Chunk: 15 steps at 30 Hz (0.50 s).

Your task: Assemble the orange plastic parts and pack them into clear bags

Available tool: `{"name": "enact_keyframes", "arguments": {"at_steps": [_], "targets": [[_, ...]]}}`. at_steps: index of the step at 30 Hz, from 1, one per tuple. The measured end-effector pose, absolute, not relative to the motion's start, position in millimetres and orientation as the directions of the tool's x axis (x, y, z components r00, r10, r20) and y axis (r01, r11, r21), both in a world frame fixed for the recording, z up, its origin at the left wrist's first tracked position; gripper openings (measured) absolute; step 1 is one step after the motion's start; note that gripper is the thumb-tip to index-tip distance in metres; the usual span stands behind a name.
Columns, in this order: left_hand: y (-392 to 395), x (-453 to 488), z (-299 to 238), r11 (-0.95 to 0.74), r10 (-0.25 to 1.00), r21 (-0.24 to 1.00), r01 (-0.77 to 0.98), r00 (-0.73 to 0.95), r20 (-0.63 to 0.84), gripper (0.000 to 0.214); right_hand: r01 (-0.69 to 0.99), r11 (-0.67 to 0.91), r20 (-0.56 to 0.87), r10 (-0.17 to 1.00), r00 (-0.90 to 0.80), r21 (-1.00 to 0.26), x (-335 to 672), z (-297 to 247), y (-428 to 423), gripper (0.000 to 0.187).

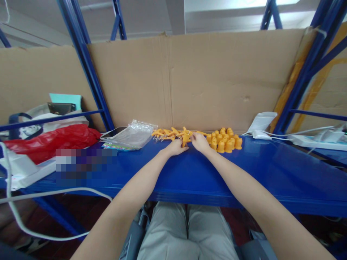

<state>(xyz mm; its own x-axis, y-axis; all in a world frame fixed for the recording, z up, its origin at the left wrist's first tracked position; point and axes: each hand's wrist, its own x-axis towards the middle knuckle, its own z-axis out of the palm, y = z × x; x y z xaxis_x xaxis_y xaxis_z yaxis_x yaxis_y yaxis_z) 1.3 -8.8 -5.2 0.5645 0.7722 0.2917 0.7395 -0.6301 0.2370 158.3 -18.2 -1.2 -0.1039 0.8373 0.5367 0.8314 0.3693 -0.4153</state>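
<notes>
Near the back of the blue tabletop, my left hand (176,147) is closed around an orange plastic piece (186,135) that narrows towards its lower end. My right hand (200,141) has its fingers pinched at the upper right side of that same piece. Behind and left of my left hand lies a pile of orange plastic parts with thin metal chains (165,134). To the right of my right hand, several orange thimble-shaped caps (225,140) stand upright in a close group. My fingers partly hide the held piece.
Left of the pile lie a clear plastic bag (135,135) and a phone (115,133). A red plastic bag (59,141) and a white power strip (29,173) are farther left. Cardboard (217,79) walls the back. White cables (282,137) run at the right.
</notes>
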Motion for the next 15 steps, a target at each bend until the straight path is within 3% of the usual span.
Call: {"name": "enact_keyframes", "arguments": {"at_steps": [4,8,12,15], "targets": [[-17,1,1,-0.503,0.829,0.1,0.858,0.446,0.338,0.026,0.569,0.425,0.511,0.859,-0.009,-0.704,159,5,-21,0.043],[-24,-2,7,-0.341,0.892,0.031,0.939,0.313,0.327,0.036,0.312,0.366,0.347,0.931,-0.116,-0.877,157,9,-28,0.048],[-24,-6,9,-0.243,0.919,0.033,0.969,0.22,0.326,0.038,0.346,0.352,0.278,0.929,-0.246,-0.87,155,6,-25,0.035],[-20,-10,10,-0.225,0.918,0.075,0.972,0.185,0.35,0.034,0.486,0.46,0.384,0.888,-0.252,-0.743,158,2,-20,0.022]]}}
